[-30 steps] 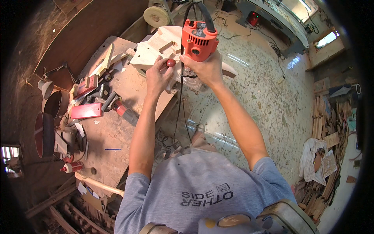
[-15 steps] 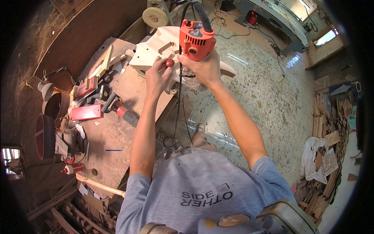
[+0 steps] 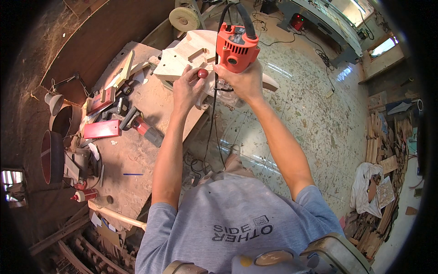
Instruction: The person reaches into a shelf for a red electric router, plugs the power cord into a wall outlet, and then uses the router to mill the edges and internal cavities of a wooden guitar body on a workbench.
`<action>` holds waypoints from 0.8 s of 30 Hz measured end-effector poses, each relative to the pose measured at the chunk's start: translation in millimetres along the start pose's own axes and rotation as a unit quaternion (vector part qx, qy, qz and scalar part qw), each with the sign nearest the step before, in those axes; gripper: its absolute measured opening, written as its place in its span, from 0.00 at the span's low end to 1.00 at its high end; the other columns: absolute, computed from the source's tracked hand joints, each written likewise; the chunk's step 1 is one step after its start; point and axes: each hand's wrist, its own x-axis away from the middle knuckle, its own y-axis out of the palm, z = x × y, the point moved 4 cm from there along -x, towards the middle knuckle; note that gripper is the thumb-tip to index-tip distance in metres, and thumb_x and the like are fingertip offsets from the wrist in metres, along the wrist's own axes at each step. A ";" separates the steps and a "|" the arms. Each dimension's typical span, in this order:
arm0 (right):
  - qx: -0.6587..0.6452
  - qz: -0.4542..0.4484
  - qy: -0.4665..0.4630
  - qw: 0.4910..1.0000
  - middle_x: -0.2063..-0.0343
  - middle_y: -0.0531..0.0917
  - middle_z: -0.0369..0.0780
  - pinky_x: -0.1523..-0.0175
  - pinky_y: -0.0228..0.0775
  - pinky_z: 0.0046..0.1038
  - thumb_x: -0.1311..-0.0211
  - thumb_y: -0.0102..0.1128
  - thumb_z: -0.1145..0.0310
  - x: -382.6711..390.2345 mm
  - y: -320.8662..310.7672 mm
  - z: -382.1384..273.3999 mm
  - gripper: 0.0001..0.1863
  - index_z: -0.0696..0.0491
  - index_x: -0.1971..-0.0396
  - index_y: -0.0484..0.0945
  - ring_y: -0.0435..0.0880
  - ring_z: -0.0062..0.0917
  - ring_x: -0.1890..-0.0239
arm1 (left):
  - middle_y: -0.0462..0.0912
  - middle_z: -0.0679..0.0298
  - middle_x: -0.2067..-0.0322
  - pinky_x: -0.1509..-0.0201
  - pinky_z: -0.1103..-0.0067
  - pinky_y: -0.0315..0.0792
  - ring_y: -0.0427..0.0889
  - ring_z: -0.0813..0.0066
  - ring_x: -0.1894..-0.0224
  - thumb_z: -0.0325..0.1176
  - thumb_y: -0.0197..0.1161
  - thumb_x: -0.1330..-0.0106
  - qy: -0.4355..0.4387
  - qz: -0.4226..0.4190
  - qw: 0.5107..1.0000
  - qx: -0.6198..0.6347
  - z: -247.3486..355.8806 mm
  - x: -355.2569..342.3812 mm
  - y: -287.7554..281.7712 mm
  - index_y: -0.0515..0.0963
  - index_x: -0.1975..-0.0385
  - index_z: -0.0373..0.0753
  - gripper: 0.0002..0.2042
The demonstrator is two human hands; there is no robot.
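My right hand [image 3: 246,83] wraps round the orange body of a handheld router [image 3: 237,50], which stands upright over the edge of a pale wooden workpiece [image 3: 178,58]. A thick dark hose or cord rises from the router's top, and a thin black cable hangs down its left side. Under the body shows a clear plastic base part [image 3: 226,97]. On the left, my left hand [image 3: 186,89] is closed round a round red knob [image 3: 202,73], its thumb and fingers either side. The workpiece has a cut recess. The router's bit is hidden from view.
The wooden bench [image 3: 146,171] at left carries a cordless power tool [image 3: 148,131], a red block [image 3: 102,129], a blue pen [image 3: 132,174] and a red-capped bottle [image 3: 85,195]. Cables [image 3: 196,165] lie near my feet. Scrap wood [image 3: 376,141] is stacked at right.
The router and both hands have shifted slightly to the right along the workpiece. Both grips look the same as before.
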 end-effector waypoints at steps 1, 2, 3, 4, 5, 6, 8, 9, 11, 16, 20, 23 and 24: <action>0.003 0.001 0.003 1.000 0.70 0.89 0.37 0.65 0.81 0.26 0.46 0.81 0.65 0.5 0.3 0.6 0.20 0.59 0.60 0.83 0.88 0.19 0.72 | 0.91 0.49 0.55 0.29 0.66 0.72 0.72 0.56 0.26 0.32 0.69 0.36 0.000 0.002 1.000 -0.003 0.2 -0.1 -0.3 0.86 0.45 0.37 0.19; 0.005 -0.003 -0.002 1.000 0.70 0.89 0.37 0.65 0.81 0.25 0.45 0.81 0.65 -0.5 0.8 1.9 0.19 0.59 0.60 0.83 0.88 0.19 0.72 | 0.91 0.49 0.55 0.29 0.66 0.72 0.72 0.56 0.26 0.32 0.69 0.36 0.001 0.005 1.000 -0.006 0.5 -0.4 -0.3 0.86 0.45 0.37 0.19; 0.007 -0.006 -0.008 1.000 0.71 0.89 0.37 0.65 0.80 0.25 0.45 0.81 0.65 -2.8 0.3 2.8 0.19 0.59 0.60 0.83 0.87 0.19 0.72 | 0.91 0.49 0.55 0.29 0.66 0.72 0.72 0.56 0.26 0.32 0.69 0.36 0.002 0.007 1.000 -0.009 1.5 -0.8 -0.2 0.86 0.45 0.37 0.19; 0.008 -0.009 -0.015 1.000 0.71 0.89 0.37 0.65 0.80 0.25 0.45 0.81 0.65 -3.8 0.0 3.0 0.19 0.59 0.61 0.83 0.87 0.18 0.72 | 0.91 0.49 0.55 0.29 0.66 0.72 0.72 0.56 0.26 0.32 0.69 0.36 0.000 0.010 1.000 -0.002 -0.1 -0.6 0.2 0.86 0.45 0.37 0.19; -0.001 -0.003 -0.017 1.000 0.71 0.89 0.36 0.65 0.80 0.25 0.45 0.81 0.65 -3.5 0.8 1.8 0.18 0.59 0.61 0.83 0.87 0.18 0.72 | 0.91 0.49 0.55 0.29 0.66 0.72 0.72 0.56 0.26 0.32 0.69 0.36 -0.003 0.014 1.000 0.005 -2.0 -0.3 0.7 0.86 0.46 0.37 0.18; -0.009 0.003 -0.019 1.000 0.71 0.89 0.36 0.65 0.80 0.25 0.45 0.81 0.65 -3.9 2.4 0.0 0.18 0.58 0.61 0.83 0.87 0.18 0.72 | 0.91 0.49 0.55 0.29 0.66 0.72 0.72 0.56 0.26 0.33 0.69 0.36 -0.005 0.018 1.000 0.014 -1.7 -1.0 0.9 0.86 0.46 0.37 0.18; -0.022 0.005 -0.017 1.000 0.71 0.89 0.36 0.66 0.79 0.25 0.45 0.82 0.65 -4.7 2.8 2.4 0.18 0.58 0.61 0.83 0.86 0.17 0.72 | 0.91 0.49 0.55 0.30 0.68 0.74 0.72 0.56 0.26 0.33 0.69 0.35 -0.005 0.020 1.000 0.008 -1.2 -0.7 0.8 0.86 0.46 0.36 0.18; -0.029 -0.001 -0.012 1.000 0.71 0.89 0.36 0.66 0.79 0.25 0.45 0.82 0.65 -5.6 4.2 7.5 0.18 0.58 0.61 0.83 0.86 0.18 0.72 | 0.91 0.49 0.54 0.31 0.69 0.74 0.72 0.56 0.26 0.33 0.69 0.35 -0.006 0.022 1.000 0.005 -1.2 -0.2 -0.6 0.86 0.46 0.36 0.18; -0.035 -0.007 -0.009 0.999 0.71 0.89 0.36 0.66 0.79 0.25 0.46 0.82 0.65 -8.5 4.0 13.2 0.18 0.57 0.61 0.82 0.86 0.18 0.72 | 0.91 0.50 0.55 0.27 0.60 0.69 0.74 0.56 0.27 0.35 0.70 0.34 -0.015 0.028 0.999 0.022 -4.5 -2.7 3.0 0.86 0.45 0.38 0.18; 0.004 -0.020 -0.041 0.999 0.72 0.89 0.35 0.67 0.78 0.25 0.45 0.82 0.64 -17.4 -1.3 15.0 0.18 0.57 0.64 0.83 0.86 0.18 0.73 | 0.92 0.53 0.57 0.23 0.33 0.43 0.76 0.55 0.29 0.42 0.71 0.33 -0.009 0.031 0.994 -0.103 0.1 -6.1 4.9 0.86 0.45 0.44 0.19; -0.012 -0.042 -0.038 0.998 0.73 0.89 0.35 0.66 0.78 0.25 0.44 0.81 0.63 -27.3 -3.5 25.7 0.17 0.57 0.64 0.83 0.87 0.18 0.73 | 0.92 0.58 0.53 0.24 0.29 0.31 0.74 0.57 0.27 0.44 0.69 0.30 0.000 0.014 0.991 -0.133 -8.1 -12.2 8.9 0.84 0.41 0.48 0.19; -0.037 -0.061 -0.018 0.997 0.72 0.89 0.35 0.65 0.79 0.25 0.43 0.81 0.62 -30.3 -5.0 30.4 0.18 0.58 0.63 0.83 0.87 0.18 0.73 | 0.92 0.60 0.52 0.23 0.31 0.30 0.73 0.58 0.26 0.45 0.69 0.29 -0.005 0.008 0.992 -0.129 -8.5 -14.2 11.0 0.84 0.40 0.48 0.20; -0.032 -0.049 -0.022 0.998 0.72 0.89 0.36 0.65 0.79 0.25 0.43 0.81 0.62 -29.7 -4.5 29.2 0.18 0.58 0.63 0.84 0.87 0.18 0.72 | 0.92 0.60 0.52 0.23 0.32 0.30 0.73 0.57 0.26 0.45 0.69 0.30 -0.004 0.012 0.992 -0.124 -10.5 -14.5 11.9 0.84 0.41 0.47 0.20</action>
